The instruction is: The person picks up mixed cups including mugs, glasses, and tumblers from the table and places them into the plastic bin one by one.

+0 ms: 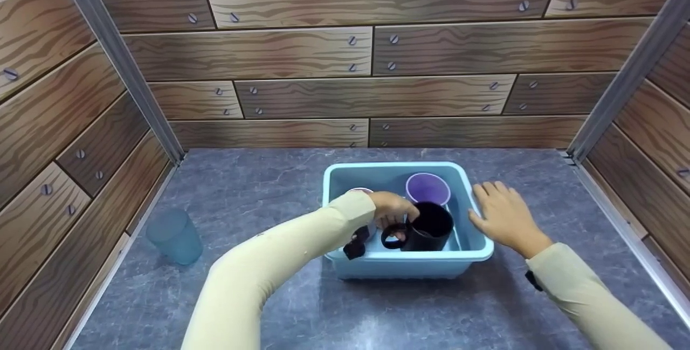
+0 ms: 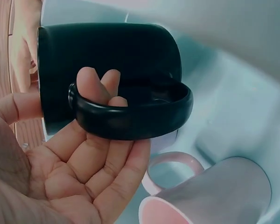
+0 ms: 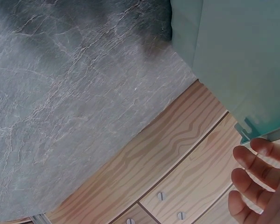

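Observation:
A black mug (image 1: pixel 431 239) stands in a light blue plastic bin (image 1: pixel 404 266). My left hand (image 1: pixel 391 207) grips it by the handle; in the left wrist view several fingers pass through the handle loop (image 2: pixel 135 123), and the thumb lies at the mug's rim. A white mug with a pink inside (image 2: pixel 219 191) is in the bin beside the left hand, mostly behind the wrist in the head view. Further back in the bin sits a purple cup (image 1: pixel 428 187). At the bin's right rim rests my right hand (image 1: pixel 504 215), fingers loosely extended, fingertips (image 3: pixel 259 144) touching the edge.
On the table (image 1: pixel 259 188), at the left, a translucent blue cup (image 1: pixel 175 237) stands apart from the bin. Wood-patterned panels (image 1: pixel 302 53) enclose the back and both sides, with metal corner posts (image 1: pixel 116 53).

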The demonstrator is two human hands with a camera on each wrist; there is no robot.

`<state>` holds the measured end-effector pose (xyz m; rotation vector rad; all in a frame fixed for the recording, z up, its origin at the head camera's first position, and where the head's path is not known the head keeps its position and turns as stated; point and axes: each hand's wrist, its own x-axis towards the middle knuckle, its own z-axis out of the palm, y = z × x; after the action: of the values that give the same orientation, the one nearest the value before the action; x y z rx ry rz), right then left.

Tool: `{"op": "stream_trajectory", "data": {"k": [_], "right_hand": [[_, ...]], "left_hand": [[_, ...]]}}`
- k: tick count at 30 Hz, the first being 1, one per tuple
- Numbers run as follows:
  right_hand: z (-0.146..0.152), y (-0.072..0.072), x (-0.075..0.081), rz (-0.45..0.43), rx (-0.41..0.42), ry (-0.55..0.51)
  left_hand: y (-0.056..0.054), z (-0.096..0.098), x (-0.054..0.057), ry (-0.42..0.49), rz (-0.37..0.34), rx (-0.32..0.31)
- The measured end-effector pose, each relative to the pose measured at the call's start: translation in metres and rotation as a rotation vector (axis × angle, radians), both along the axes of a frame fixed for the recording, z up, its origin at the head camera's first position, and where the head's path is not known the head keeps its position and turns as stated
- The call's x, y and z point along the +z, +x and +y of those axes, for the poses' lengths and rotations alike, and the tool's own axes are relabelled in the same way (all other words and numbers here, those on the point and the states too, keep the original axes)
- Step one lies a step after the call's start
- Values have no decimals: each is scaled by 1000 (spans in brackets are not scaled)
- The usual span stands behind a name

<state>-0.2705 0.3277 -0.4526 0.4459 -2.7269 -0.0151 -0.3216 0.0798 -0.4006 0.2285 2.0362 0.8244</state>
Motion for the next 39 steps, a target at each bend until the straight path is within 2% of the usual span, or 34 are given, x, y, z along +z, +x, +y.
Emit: {"op": "stream_trajectory", "data": {"k": [11,15,21,26,28,33,39], "right_hand": [[1,0,-1,-11,-7,7],[0,-1,-1,-13,-7,11],[0,-1,0,-12,-7,13],[0,0,-1,-9,-6,13],[0,0,-1,-2,-4,11],[0,0,-1,1,-5,5],[0,0,0,-10,-4,2]], "left_hand": [[-1,6,2,-9,-8,-71],[-3,8,5,-49,21,-95],[-11,12,12,-144,60,-193],[-20,18,10,-204,-6,-285],[-22,20,7,-219,-38,-296],[-26,28,-2,-226,-79,-272],[-23,35,-7,-241,-65,-236]]}}
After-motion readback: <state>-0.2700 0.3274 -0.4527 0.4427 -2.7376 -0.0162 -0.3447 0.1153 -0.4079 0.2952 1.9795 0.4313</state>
